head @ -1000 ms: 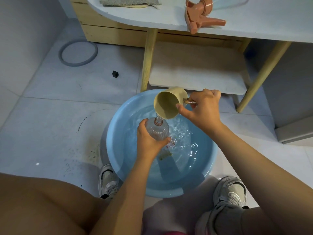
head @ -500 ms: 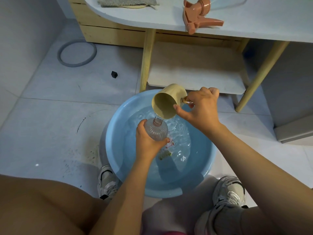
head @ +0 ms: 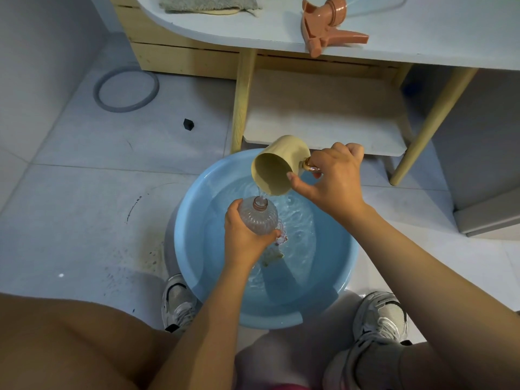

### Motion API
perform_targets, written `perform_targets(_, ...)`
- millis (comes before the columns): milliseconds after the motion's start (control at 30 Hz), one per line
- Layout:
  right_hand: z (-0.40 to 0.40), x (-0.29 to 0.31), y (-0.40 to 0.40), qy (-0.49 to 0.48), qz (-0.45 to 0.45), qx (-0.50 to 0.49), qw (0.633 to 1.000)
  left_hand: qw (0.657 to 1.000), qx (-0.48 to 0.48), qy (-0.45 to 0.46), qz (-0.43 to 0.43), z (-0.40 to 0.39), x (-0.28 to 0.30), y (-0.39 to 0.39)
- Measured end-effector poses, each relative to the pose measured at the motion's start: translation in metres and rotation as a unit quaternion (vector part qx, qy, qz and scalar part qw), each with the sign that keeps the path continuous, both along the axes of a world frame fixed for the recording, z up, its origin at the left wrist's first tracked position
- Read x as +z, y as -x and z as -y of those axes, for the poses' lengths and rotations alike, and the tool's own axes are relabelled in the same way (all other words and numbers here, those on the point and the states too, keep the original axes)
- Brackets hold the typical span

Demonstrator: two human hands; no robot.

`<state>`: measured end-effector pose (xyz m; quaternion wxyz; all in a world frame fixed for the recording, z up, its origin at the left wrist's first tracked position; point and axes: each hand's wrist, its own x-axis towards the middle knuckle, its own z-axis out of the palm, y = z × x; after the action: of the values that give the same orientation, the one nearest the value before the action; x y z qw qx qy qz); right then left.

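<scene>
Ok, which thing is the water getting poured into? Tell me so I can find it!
Find the big blue basin of water on the floor, between the person's shoes. Above it the left hand grips a clear ribbed bottle. It is the only see-through container there, and its open neck sits right under the tilted beige cup that the right hand holds.

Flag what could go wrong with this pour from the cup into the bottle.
1. The bottle has a narrow mouth compared with the wide rim of the cup, so part of the stream may miss and run down into the basin.
2. Only the left hand holds the bottle above the water; it might slip as it fills and gets heavier.
</scene>
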<state>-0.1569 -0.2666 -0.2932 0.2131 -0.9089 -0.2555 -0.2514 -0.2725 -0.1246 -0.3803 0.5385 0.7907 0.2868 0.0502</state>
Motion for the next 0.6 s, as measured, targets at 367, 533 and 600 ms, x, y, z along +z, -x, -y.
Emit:
perform_targets(367, -0.0010, 0.0009, 0.0013, -0.002, 0.026, 0.014, 1.000, 1.000, -0.001, -0.004, -0.004, 0.0006, 0.0001, -0.0019)
perform_targets(533, -0.0017, 0.0012, 0.0014, 0.001, 0.036, 0.020, 0.999, 1.000, 0.002, -0.004, -0.006, 0.0013, 0.0012, -0.0024)
perform_targets(600, -0.0013, 0.0015, 0.0015, -0.001, 0.041, 0.025, 0.999, 1.000, 0.001, -0.006, -0.006, 0.0015, 0.0019, -0.0026)
